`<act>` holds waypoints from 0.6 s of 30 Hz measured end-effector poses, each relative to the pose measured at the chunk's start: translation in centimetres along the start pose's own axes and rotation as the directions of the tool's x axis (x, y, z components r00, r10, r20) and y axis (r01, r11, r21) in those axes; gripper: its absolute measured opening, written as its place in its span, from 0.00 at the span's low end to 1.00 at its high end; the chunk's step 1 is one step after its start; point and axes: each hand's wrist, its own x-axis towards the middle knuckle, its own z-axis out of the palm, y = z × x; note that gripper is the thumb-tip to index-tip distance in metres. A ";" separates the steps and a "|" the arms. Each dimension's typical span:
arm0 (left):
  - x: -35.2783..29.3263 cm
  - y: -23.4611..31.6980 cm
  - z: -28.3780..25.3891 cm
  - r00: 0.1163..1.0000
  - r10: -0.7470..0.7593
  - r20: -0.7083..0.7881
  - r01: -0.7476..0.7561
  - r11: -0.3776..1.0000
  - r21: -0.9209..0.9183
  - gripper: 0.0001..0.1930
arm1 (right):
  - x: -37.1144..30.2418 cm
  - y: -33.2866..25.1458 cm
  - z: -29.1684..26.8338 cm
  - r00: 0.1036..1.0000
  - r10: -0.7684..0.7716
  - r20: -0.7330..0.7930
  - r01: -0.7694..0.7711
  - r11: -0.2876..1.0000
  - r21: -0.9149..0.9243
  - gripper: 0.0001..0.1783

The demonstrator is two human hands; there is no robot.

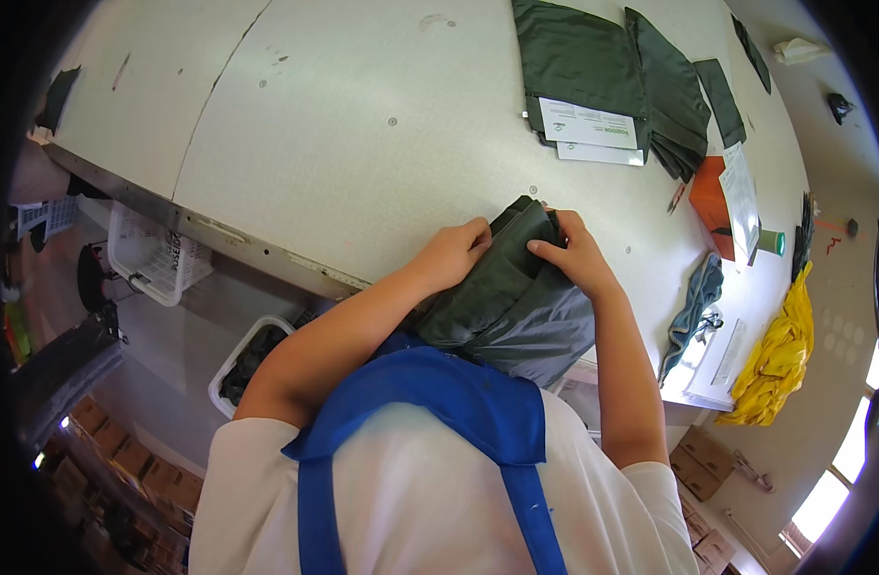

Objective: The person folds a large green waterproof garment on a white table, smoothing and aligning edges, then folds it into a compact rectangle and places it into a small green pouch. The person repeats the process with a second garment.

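Observation:
A dark green folded fabric piece (516, 287), smooth and slightly shiny, lies over the table's near edge and hangs down against my blue apron (420, 374). My left hand (456, 253) is closed on the left side of its upper end, fingers curled in. At the upper right corner, my right hand (575, 253) grips the same fabric, thumb on top and the other fingers partly hidden behind it. Beyond my hands lie more dark green fabric pieces (583, 57), with white printed cards (588, 125) on their near edge.
The pale table (343, 125) stretches ahead. On its right are an orange box (710, 196), a green roll (771, 241), a blue-grey cloth (693, 311) and hanging yellow fabric (775, 355). White plastic baskets (161, 273) stand below the left edge, near a dark chair (66, 374).

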 end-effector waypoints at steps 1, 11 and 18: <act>0.1 0.0 0.3 0.997 -0.068 0.045 0.071 0.995 -0.066 0.07 | 0.0 0.3 -0.1 1.000 0.007 0.010 -0.007 1.000 -0.005 0.32; 1.3 0.6 0.8 0.839 -0.304 0.452 0.506 0.742 -0.440 0.17 | -0.8 0.1 -1.0 0.975 0.090 0.203 -0.152 0.937 0.316 0.26; 1.9 4.2 -1.2 0.701 -0.160 0.695 0.511 0.793 -0.332 0.22 | -2.0 -1.1 -2.0 0.958 -0.010 0.288 -0.113 0.907 0.405 0.33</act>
